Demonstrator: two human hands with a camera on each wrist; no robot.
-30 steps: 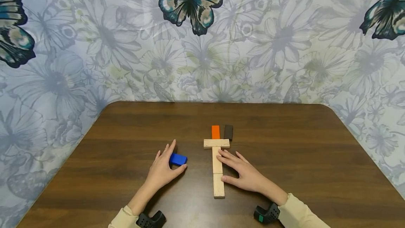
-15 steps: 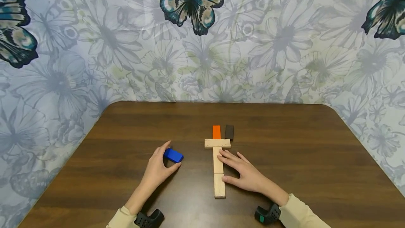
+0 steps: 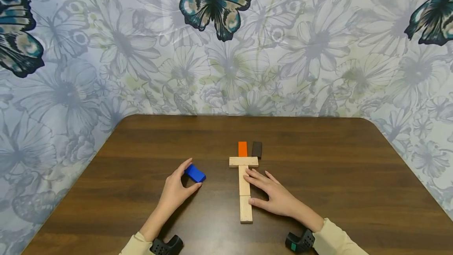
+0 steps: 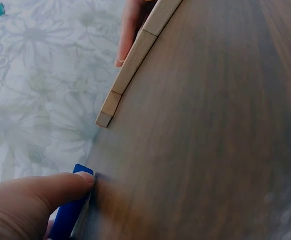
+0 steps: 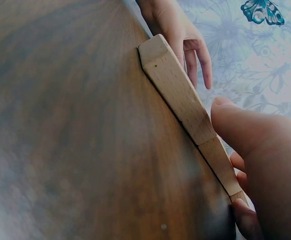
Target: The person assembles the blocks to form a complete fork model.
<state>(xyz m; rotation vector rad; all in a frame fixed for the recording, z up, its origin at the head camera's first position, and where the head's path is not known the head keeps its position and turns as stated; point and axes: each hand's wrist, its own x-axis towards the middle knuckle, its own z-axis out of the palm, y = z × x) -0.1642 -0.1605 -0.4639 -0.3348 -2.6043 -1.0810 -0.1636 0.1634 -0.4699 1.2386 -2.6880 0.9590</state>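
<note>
A blue block (image 3: pixel 195 173) sits between the thumb and fingers of my left hand (image 3: pixel 176 189), which pinches it left of the wooden pieces. The left wrist view shows the thumb (image 4: pixel 75 186) laid against the block's side. Two pale wooden blocks (image 3: pixel 245 209) lie end to end in a column, and a third wooden block (image 3: pixel 243 162) crosses their far end, forming a T. My right hand (image 3: pixel 272 194) rests along the column's right side, fingers spread, with fingertips on the upper block and thumb tip at the lower block's edge.
Beyond the crossing block, an orange block (image 3: pixel 242 149) touches its far side, and a dark brown block (image 3: pixel 256 150) lies to the right of the orange one. The brown wooden table (image 3: pixel 336 160) ends at a wall covering with flowers and butterflies (image 3: pixel 219 70).
My left hand has shifted slightly left, and the blue block has moved with it and turned more diagonal. The right hand and the wooden blocks keep their places.
</note>
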